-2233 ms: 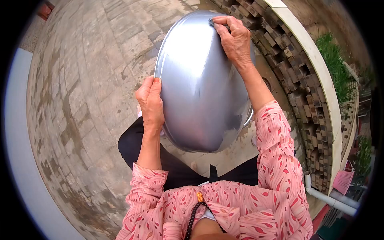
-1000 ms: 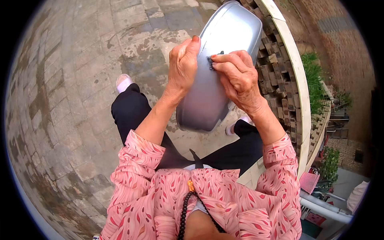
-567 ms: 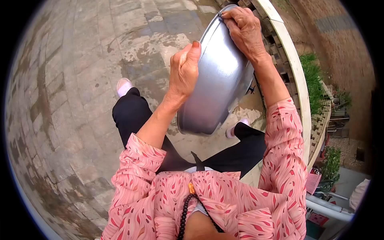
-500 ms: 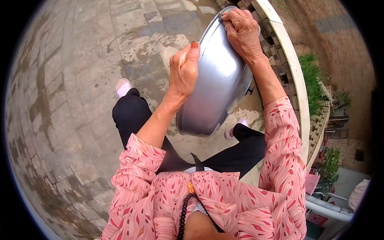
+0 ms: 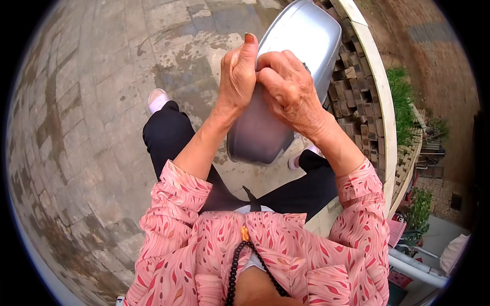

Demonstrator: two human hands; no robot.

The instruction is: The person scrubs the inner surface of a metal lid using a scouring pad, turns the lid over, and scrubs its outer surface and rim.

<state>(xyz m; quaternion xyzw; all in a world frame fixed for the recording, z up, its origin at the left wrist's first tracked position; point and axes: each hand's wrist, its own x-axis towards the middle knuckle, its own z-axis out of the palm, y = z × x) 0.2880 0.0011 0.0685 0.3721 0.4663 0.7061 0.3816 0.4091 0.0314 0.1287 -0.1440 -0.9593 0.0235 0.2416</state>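
A silvery metal basin (image 5: 301, 35) is tilted up between my knees, its outer side facing me. My left hand (image 5: 238, 76) grips its left rim, thumb pointing up. Close beside it, my right hand (image 5: 288, 89) is closed with bent fingers against the basin's side near that rim. The dark scouring pad seen earlier is hidden by my right fingers. A small dark part of the basin shows just past my right knuckles.
Stone paving (image 5: 102, 127) surrounds my feet. A stacked brick wall with a pale top edge (image 5: 380, 86) curves along the right. Beyond it are green plants (image 5: 400, 104), a pink basket (image 5: 395, 232) and a white pipe (image 5: 418, 270).
My right hand has moved from the basin's upper rim down toward me, beside my left hand. The basin has tipped, and its far end leans further up and right.
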